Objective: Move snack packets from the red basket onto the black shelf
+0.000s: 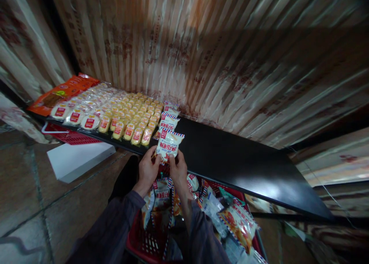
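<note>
Between my two hands is a white snack bag (168, 144) with red lettering and a striped top edge. My left hand (149, 166) grips its lower left corner, and my right hand (178, 167) pinches the lower right. The bag is tilted up at the front edge of a black shelf (219, 152). Right behind it, similar snack bags (168, 121) stand in a row going back. Left of that row are several rows of small yellow wrapped cakes (129, 129). Below my forearms, a red basket (135, 237) holds more snack bags (240, 223).
Farther left on the shelf lie round white wrapped cakes (90, 121) and an orange package (62, 92). A white box (82, 160) and another red basket (77, 137) are below the shelf's left part. Wrinkled plastic-like sheeting (201, 56) hangs behind the shelf.
</note>
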The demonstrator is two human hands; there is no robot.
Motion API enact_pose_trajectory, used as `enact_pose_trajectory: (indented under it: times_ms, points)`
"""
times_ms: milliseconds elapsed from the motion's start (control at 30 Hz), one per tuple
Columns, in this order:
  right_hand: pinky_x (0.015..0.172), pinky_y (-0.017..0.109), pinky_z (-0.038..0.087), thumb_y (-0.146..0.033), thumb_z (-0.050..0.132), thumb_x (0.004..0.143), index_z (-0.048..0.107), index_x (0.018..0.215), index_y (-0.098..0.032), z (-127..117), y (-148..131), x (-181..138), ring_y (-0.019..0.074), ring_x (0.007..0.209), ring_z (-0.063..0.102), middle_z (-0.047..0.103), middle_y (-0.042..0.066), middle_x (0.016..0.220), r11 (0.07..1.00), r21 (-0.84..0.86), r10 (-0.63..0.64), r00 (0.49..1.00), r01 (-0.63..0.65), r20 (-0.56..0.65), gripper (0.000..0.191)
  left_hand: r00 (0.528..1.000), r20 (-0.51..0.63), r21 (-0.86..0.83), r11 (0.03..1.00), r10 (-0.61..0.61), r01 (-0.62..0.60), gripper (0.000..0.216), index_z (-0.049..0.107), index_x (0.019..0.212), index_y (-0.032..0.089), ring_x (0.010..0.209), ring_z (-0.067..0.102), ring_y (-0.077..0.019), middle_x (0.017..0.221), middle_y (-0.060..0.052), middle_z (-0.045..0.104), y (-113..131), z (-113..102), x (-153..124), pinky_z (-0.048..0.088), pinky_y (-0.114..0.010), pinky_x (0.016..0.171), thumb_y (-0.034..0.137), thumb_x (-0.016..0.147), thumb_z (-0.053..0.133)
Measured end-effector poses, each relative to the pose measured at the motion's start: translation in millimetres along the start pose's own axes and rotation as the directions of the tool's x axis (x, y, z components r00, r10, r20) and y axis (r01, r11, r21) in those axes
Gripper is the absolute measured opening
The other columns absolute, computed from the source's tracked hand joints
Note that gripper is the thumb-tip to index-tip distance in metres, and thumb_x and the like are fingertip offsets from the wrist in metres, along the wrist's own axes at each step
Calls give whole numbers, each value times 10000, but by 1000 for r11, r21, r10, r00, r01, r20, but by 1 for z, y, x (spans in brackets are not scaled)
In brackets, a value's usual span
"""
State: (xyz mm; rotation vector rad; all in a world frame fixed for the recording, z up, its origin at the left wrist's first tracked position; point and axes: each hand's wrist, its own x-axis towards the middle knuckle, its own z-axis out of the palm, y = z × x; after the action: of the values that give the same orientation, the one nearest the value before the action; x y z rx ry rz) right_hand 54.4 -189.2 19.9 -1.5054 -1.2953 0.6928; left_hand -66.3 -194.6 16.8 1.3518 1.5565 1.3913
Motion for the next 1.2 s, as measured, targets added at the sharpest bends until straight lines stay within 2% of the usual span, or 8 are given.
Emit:
enact_pose_trajectory:
  times_ms: [433, 733, 867, 1067, 1200]
  points:
    - [837, 358, 478, -435, 507, 826, 549, 1141, -159, 12, 7, 16, 231, 934, 632, 677, 100, 1058, 1000, 0, 8, 1000, -8, -24, 421, 997, -13, 97, 992, 77, -76, 342, 568, 1187, 174, 993, 658, -212, 1127, -86, 685, 0, 1, 14, 514, -372, 899, 221, 851, 524]
    - [817, 364, 480, -434, 478, 818, 551, 1136, -142, 17, 0, 22, 239, 912, 635, 678, 117, 1038, 999, -32, 15, 999, -17, -49, 437, 986, -41, 177, 972, 163, -153, 364, 557, 1213, 149, 1021, 656, -220, 1145, -112, 680, -6, 3, 18, 522, -373, 910, 212, 857, 525]
    - [803, 355, 481, -438, 475, 814, 557, 1115, -152, 21, 2, 26, 230, 885, 632, 681, 110, 1022, 999, -50, -2, 998, -1, -60, 424, 964, -50, 236, 941, 262, -244, 376, 541, 1235, 127, 1101, 626, -232, 1210, -142, 648, -12, 5, 18, 508, -386, 953, 212, 870, 511]
    - [813, 345, 480, -433, 481, 820, 560, 1113, -155, 24, 3, 31, 223, 891, 630, 683, 109, 1034, 999, -43, -12, 997, 9, -73, 412, 909, -58, 321, 870, 413, -375, 355, 543, 1229, 157, 1214, 547, -223, 1294, -135, 592, -15, 8, 17, 471, -398, 1017, 162, 880, 476]
    - [810, 355, 483, -436, 473, 819, 563, 1111, -153, 26, 1, 33, 229, 883, 634, 686, 112, 1031, 999, -54, -4, 997, 0, -82, 416, 885, -25, 357, 831, 465, -427, 371, 532, 1242, 139, 1246, 516, -223, 1305, -142, 580, -14, 9, 17, 458, -404, 1036, 133, 879, 459]
